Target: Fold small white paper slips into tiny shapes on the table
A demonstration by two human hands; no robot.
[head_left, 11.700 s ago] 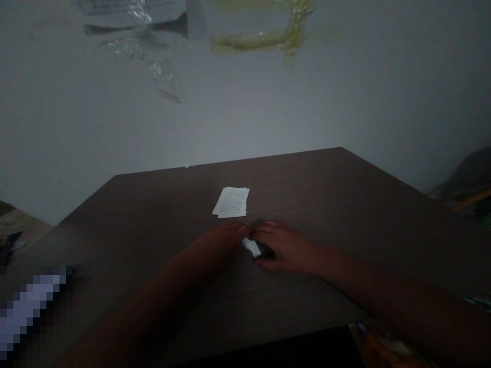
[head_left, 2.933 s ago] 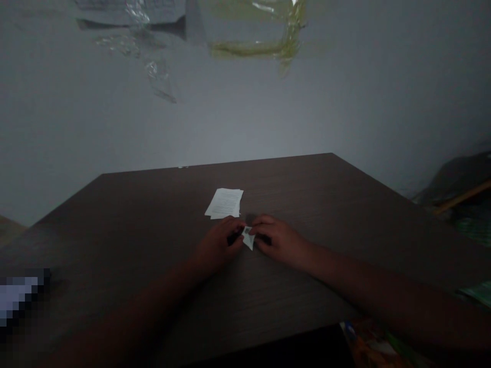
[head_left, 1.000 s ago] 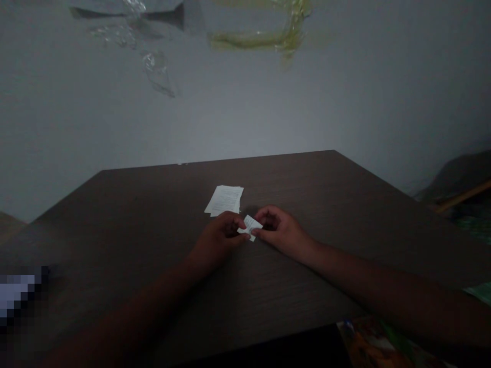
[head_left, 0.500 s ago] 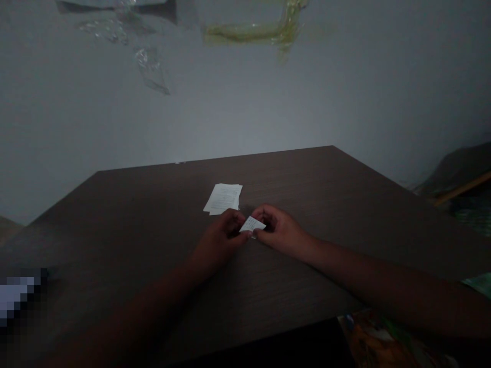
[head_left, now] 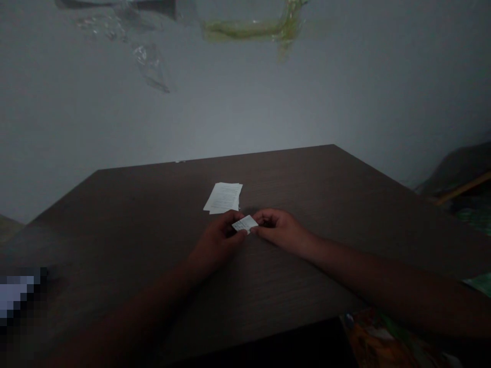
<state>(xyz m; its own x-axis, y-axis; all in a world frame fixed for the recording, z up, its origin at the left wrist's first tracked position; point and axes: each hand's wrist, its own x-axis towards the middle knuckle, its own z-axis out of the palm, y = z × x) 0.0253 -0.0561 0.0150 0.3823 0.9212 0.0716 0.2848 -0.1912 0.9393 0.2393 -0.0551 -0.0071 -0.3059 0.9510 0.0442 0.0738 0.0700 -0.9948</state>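
Observation:
Between my two hands is a small folded piece of paper (head_left: pixel 245 223), white with lines of print on it. My left hand (head_left: pixel 221 235) pinches its left side, thumb on the near edge. From the right, my right hand (head_left: pixel 280 228) grips the paper's right corner between thumb and fingers. Both hands are just above or on the table; the gap cannot be told. Just beyond my left hand lies a small stack of printed paper sheets (head_left: pixel 224 197), slightly fanned.
The dark wood-grain table (head_left: pixel 291 184) stands against a grey wall (head_left: pixel 245 107) with peeling tape (head_left: pixel 245 29). A pixelated object (head_left: pixel 15 296) lies at the left edge. Patterned colourful cloth (head_left: pixel 383 337) shows at the lower right, below the table's near edge.
The folded paper has turned and shifted a little to the left between my fingers. My right hand has dropped slightly nearer to me. The stack stays put.

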